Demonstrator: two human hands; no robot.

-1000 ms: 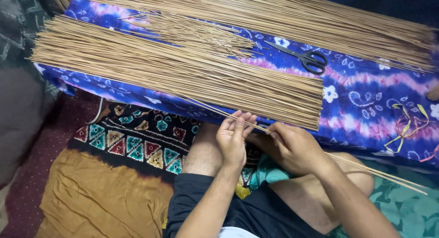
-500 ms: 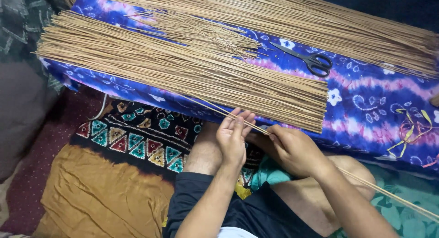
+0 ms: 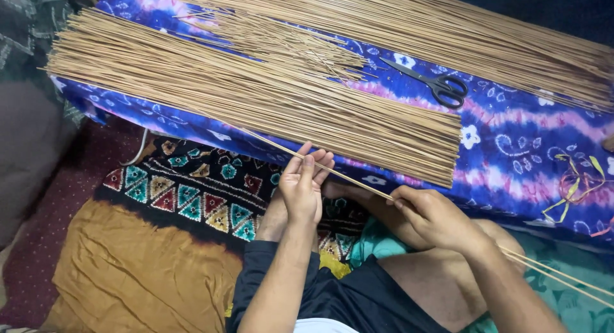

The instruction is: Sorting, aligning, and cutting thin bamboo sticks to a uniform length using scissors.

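My left hand [image 3: 302, 187] and my right hand [image 3: 433, 216] both pinch a thin pale stick [image 3: 358, 182] that runs slantwise from the table edge past my knee to the lower right. Its fingers extended, the left hand holds the stick near its upper end. My right hand closes round it further down, above my bare leg. Just beyond my hands a broad pile of trimmed sticks [image 3: 243, 93] lies on a blue and purple patterned cloth [image 3: 511, 147].
Black scissors [image 3: 435, 85] rest on the cloth at the upper right. A longer bundle of sticks [image 3: 448, 32] lies along the far side. Coloured ribbon scraps [image 3: 572, 179] sit at the right edge. A patterned cushion [image 3: 192, 192] and mustard cloth [image 3: 141, 269] lie on the floor to the left.
My left hand has slid up and left along the stick. My right hand has moved slightly right and down, so the hands are further apart.
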